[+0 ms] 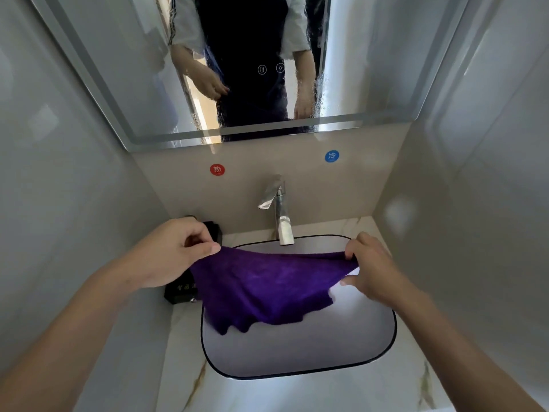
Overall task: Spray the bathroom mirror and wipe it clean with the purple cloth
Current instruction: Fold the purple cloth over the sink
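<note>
Glass of the mirror (pixel 124 69) fills twelve o'clock, streaked with what looks like spray droplets near its lower edge. Below, the sink (pixel 297 346) sits open inside its dark rim. Over it hangs the purple cloth (pixel 261 286), stretched between both hands: left hand (pixel 169 254) pinches the nine o'clock corner, right hand (pixel 371 272) pinches the three o'clock edge. Its bottom hem dangles free.
</note>
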Demonstrator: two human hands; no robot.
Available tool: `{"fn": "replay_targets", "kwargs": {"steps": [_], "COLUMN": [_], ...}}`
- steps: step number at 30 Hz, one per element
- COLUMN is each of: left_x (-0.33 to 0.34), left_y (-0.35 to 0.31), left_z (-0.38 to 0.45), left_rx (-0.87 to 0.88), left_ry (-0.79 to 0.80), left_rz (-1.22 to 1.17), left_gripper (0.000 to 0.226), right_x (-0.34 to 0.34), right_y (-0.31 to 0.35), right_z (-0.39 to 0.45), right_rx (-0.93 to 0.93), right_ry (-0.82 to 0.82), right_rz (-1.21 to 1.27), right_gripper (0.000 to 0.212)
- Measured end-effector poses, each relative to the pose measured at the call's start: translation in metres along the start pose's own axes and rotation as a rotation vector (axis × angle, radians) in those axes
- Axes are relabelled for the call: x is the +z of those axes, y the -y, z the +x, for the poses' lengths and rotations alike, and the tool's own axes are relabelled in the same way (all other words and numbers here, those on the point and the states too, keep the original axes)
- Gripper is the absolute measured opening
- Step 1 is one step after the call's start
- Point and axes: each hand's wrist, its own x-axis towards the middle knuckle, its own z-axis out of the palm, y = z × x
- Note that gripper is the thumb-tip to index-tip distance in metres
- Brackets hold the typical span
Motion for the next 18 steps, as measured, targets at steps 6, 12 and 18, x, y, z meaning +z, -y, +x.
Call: {"fn": "replay_targets", "kwargs": {"steps": [6,12,18], "left_x": [-0.015,-0.034,-0.049], "left_y": [-0.03,-0.02,-0.013], "left_z": [-0.004,0.0,0.003], "left_rx": [0.066,0.097,0.105], "left_ry": [-0.084,-0.188,-0.298], "left_rz": [-0.111,-0.133,-0.119], "left_gripper": [0.022,0.027,0.014], "right_x": [0.014,-0.011,-0.045], "right_y": [0.011,0.031,0.035], "right_z": [-0.003,-0.001,0.009], "right_rx": [-0.005,-0.026,-0.136], "right_ry": [-0.137,-0.181,-0.246], "right_rz": [0.034,0.168,0.17], "right_gripper": [0.026,0.008,0.016]}}
